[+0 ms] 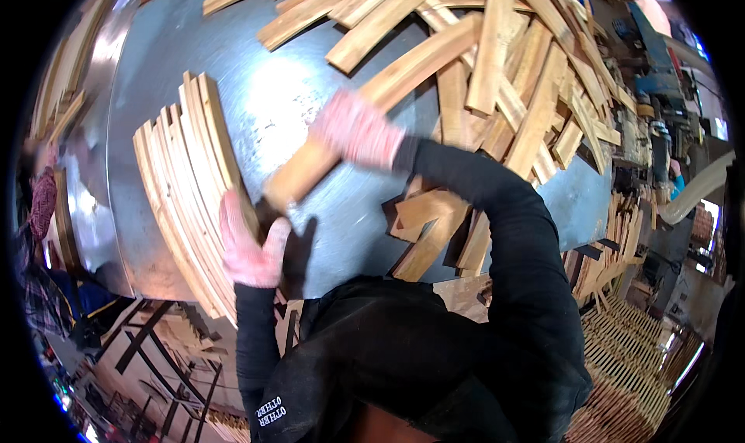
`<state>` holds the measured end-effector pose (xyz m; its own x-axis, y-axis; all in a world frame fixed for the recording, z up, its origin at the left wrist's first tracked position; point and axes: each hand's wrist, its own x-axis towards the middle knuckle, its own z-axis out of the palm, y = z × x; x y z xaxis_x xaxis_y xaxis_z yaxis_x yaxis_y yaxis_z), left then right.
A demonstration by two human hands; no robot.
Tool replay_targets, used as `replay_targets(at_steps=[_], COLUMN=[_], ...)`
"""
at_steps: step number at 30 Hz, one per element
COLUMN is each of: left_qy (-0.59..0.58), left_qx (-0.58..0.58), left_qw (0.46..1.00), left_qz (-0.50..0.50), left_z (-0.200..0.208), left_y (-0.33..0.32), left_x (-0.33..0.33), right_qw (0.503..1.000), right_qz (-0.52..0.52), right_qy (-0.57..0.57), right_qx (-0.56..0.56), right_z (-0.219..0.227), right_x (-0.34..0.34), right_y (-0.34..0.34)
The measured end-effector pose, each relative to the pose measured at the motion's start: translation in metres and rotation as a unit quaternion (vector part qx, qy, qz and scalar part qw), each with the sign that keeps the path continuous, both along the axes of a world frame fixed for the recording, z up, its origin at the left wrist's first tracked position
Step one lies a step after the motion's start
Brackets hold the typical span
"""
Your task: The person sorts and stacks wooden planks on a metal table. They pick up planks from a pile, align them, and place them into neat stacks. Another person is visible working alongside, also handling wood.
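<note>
A pale hose point(698, 188) curves near what seems to be machinery point(660, 136). A dark frame point(145, 334) stands lower left, near a plaid-clad co-worker point(45, 292).

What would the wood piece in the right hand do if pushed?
The wood piece in the right hand is probably stiff, because it looks thick. It might slide easily, because the table looks smooth. Its flat shape probably prevents rolling.

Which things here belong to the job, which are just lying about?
In the job, seemingly:
wood strip in right hand
strip row at left hand
loose strip pile
metal table

Apparently lying about:
slatted wooden stack, lower right
pale hose
dark metal frame, lower left
</note>
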<state>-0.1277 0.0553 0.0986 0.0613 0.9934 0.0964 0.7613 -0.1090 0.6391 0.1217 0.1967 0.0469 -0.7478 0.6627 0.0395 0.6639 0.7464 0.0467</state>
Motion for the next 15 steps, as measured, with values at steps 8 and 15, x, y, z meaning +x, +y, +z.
replay_targets(at_steps=[8,15], left_qy=[-0.356,-0.151], left_qx=[-0.457,-0.347], left_qw=[0.813,0.923], left_qz=[-0.06,0.072], left_z=[-0.032,-0.003], left_y=[-0.003,-0.053], left_x=[0.035,-0.02], right_qw=[0.886,0.836], right_qz=[-0.43,-0.541], right_qy=[0.131,0.054], right_qx=[0.117,0.068], right_z=[-0.012,-0.005], right_x=[0.137,0.217], right_y=[0.023,0.047])
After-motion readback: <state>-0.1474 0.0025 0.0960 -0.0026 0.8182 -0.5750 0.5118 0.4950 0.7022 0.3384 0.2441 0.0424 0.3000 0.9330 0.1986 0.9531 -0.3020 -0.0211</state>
